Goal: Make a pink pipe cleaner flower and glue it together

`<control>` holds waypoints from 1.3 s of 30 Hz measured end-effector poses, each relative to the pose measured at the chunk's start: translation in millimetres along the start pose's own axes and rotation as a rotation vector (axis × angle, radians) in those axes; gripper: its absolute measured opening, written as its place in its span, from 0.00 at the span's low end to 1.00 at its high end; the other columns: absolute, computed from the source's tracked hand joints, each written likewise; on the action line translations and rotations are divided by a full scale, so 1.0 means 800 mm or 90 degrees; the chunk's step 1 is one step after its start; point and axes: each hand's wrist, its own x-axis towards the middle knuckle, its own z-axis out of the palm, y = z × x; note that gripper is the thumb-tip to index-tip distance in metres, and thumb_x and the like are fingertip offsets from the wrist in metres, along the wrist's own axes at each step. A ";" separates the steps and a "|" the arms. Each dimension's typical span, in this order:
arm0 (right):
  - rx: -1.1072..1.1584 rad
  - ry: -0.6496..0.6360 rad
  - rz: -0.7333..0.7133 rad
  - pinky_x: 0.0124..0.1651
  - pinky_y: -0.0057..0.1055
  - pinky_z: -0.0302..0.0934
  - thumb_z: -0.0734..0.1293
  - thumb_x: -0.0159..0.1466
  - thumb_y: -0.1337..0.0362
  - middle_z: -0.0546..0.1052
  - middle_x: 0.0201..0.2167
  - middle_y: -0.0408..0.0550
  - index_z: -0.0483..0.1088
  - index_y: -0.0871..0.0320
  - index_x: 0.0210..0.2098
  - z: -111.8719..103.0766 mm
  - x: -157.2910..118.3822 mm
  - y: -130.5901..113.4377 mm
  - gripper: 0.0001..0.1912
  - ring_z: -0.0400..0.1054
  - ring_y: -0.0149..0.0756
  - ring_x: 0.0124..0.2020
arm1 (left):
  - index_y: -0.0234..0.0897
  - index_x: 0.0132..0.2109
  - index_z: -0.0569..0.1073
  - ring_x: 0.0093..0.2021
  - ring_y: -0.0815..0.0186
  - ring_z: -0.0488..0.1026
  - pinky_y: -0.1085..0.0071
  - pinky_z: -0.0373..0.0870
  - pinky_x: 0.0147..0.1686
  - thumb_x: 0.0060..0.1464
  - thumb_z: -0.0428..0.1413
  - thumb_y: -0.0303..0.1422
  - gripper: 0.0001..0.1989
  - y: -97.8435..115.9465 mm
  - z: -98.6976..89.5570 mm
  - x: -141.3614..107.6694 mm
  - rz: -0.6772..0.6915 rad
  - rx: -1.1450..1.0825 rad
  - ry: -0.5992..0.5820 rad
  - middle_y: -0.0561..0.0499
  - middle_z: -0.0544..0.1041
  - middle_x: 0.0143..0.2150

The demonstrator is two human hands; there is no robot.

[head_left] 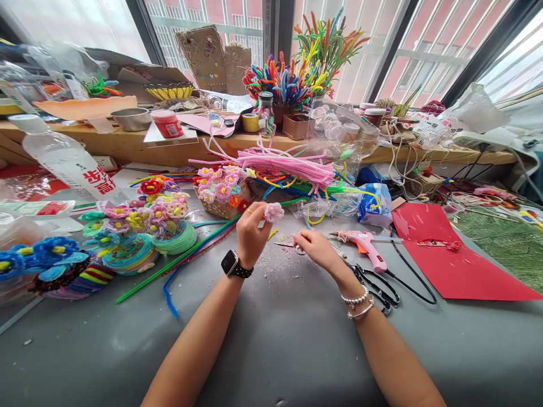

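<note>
Two-handed, working over a gray table [288,350]. Showing at far left blue fuzzy flowers [55,249] and a white-capped bottle [72,161]; next, displaying coiled pots [173,237] topped with bright flowers [116,223], then a long green pipe cleaner [156,273] lying beside them and a basket [223,210] of pink flowers [218,183]. At center, pinching a pale pink fuzzy flower [274,212] in the fingers of the raised left hand [251,226], in front of a bundle of pink pipe cleaners [284,164], and wearing a dark watch [229,262] on that wrist. Just to the right, curling the right hand [317,246] over the handles of scissors [283,245], with the blades toward the left and a firm grip impossible to tell; wearing two bracelets [356,302] on that wrist. Farther right, having a pink glue gun [368,244] lying near that hand, above black-handled tools [384,282]; at far right, showing a red sheet [470,274] beside a green mat [500,232].
</note>
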 end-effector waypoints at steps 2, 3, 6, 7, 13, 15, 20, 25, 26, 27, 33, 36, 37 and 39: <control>-0.005 -0.039 0.018 0.25 0.24 0.53 0.58 0.57 0.63 0.67 0.17 0.40 0.68 0.60 0.24 0.006 0.001 0.001 0.11 0.60 0.26 0.20 | 0.35 0.31 0.70 0.30 0.70 0.68 0.75 0.64 0.31 0.48 0.51 0.25 0.04 -0.005 -0.002 0.002 -0.023 0.020 0.021 0.52 0.72 0.29; 0.012 -0.043 0.028 0.26 0.24 0.56 0.59 0.56 0.64 0.69 0.19 0.41 0.68 0.60 0.26 0.010 0.001 0.002 0.09 0.62 0.27 0.21 | 0.35 0.31 0.70 0.30 0.70 0.68 0.74 0.64 0.31 0.48 0.51 0.25 0.04 -0.007 -0.003 0.003 -0.032 0.024 0.023 0.52 0.72 0.29; 0.110 -0.060 0.043 0.30 0.27 0.62 0.58 0.55 0.70 0.75 0.26 0.46 0.69 0.61 0.33 0.020 0.000 0.002 0.09 0.69 0.30 0.26 | 0.35 0.31 0.70 0.30 0.69 0.68 0.74 0.63 0.32 0.48 0.50 0.26 0.04 -0.008 -0.002 0.003 -0.052 0.025 0.021 0.52 0.72 0.28; 0.141 -0.069 0.035 0.32 0.28 0.63 0.57 0.55 0.71 0.76 0.28 0.47 0.69 0.61 0.35 0.022 -0.001 0.002 0.11 0.70 0.30 0.28 | 0.35 0.31 0.70 0.30 0.69 0.68 0.74 0.63 0.32 0.48 0.50 0.26 0.04 -0.008 -0.002 0.003 -0.054 0.025 0.017 0.52 0.72 0.28; 0.139 -0.091 -0.086 0.42 0.35 0.63 0.56 0.54 0.75 0.76 0.37 0.51 0.68 0.62 0.38 0.025 -0.004 -0.002 0.15 0.70 0.33 0.38 | 0.35 0.32 0.70 0.30 0.69 0.67 0.73 0.63 0.32 0.48 0.50 0.26 0.05 -0.006 -0.002 0.003 -0.071 0.026 0.001 0.51 0.72 0.29; 0.099 -0.078 -0.103 0.44 0.34 0.62 0.56 0.55 0.74 0.75 0.38 0.52 0.68 0.62 0.39 0.020 -0.004 -0.006 0.14 0.69 0.32 0.39 | 0.35 0.33 0.70 0.31 0.69 0.67 0.73 0.63 0.33 0.48 0.50 0.26 0.06 -0.006 -0.003 0.003 -0.075 0.025 -0.003 0.51 0.72 0.30; -0.071 0.057 -0.067 0.41 0.31 0.61 0.58 0.56 0.69 0.74 0.36 0.50 0.68 0.61 0.37 -0.015 -0.016 -0.017 0.10 0.68 0.32 0.36 | 0.34 0.32 0.71 0.32 0.68 0.68 0.72 0.63 0.33 0.49 0.50 0.27 0.06 -0.008 -0.003 0.005 -0.067 0.025 0.004 0.50 0.72 0.30; -0.363 0.163 0.137 0.35 0.33 0.57 0.57 0.58 0.61 0.74 0.29 0.50 0.68 0.59 0.28 -0.074 -0.059 0.007 0.11 0.66 0.39 0.33 | 0.34 0.33 0.71 0.32 0.68 0.68 0.72 0.63 0.33 0.48 0.50 0.27 0.06 -0.009 -0.003 0.006 -0.071 0.025 0.007 0.50 0.72 0.30; -0.416 0.185 0.179 0.35 0.33 0.56 0.57 0.58 0.61 0.73 0.30 0.52 0.68 0.60 0.28 -0.085 -0.069 0.019 0.11 0.66 0.40 0.33 | 0.34 0.33 0.71 0.32 0.68 0.68 0.72 0.63 0.33 0.48 0.50 0.26 0.06 -0.009 -0.002 0.005 -0.071 0.023 0.002 0.50 0.72 0.30; -0.471 0.207 0.222 0.36 0.34 0.56 0.58 0.57 0.60 0.73 0.31 0.54 0.68 0.61 0.30 -0.094 -0.077 0.032 0.12 0.66 0.42 0.34 | 0.34 0.33 0.71 0.32 0.68 0.68 0.72 0.63 0.33 0.48 0.50 0.26 0.06 -0.009 -0.002 0.005 -0.071 0.021 -0.003 0.50 0.72 0.30; -0.538 0.170 0.319 0.36 0.34 0.56 0.61 0.54 0.52 0.72 0.35 0.58 0.66 0.63 0.36 -0.114 -0.100 0.092 0.20 0.65 0.46 0.38 | 0.34 0.31 0.70 0.31 0.68 0.68 0.72 0.64 0.32 0.47 0.50 0.26 0.05 -0.008 -0.002 0.004 -0.061 0.029 -0.011 0.50 0.72 0.29; -0.543 0.157 0.318 0.35 0.33 0.56 0.60 0.55 0.53 0.72 0.34 0.56 0.66 0.62 0.35 -0.103 -0.095 0.098 0.18 0.66 0.44 0.37 | 0.35 0.31 0.69 0.30 0.68 0.68 0.72 0.64 0.31 0.47 0.50 0.26 0.04 -0.007 -0.003 0.004 -0.057 0.035 -0.010 0.51 0.71 0.28; -0.551 0.162 0.314 0.35 0.33 0.56 0.59 0.55 0.52 0.72 0.34 0.57 0.66 0.62 0.35 -0.099 -0.092 0.098 0.18 0.66 0.44 0.37 | 0.35 0.31 0.69 0.30 0.68 0.67 0.72 0.64 0.31 0.47 0.50 0.26 0.04 -0.007 -0.003 0.004 -0.056 0.035 -0.010 0.52 0.71 0.28; -0.574 0.176 0.313 0.36 0.34 0.56 0.58 0.56 0.51 0.71 0.34 0.58 0.66 0.63 0.35 -0.093 -0.085 0.099 0.20 0.66 0.45 0.38 | 0.36 0.30 0.69 0.30 0.68 0.68 0.73 0.64 0.31 0.47 0.50 0.26 0.04 -0.006 -0.003 0.004 -0.056 0.035 -0.012 0.52 0.71 0.27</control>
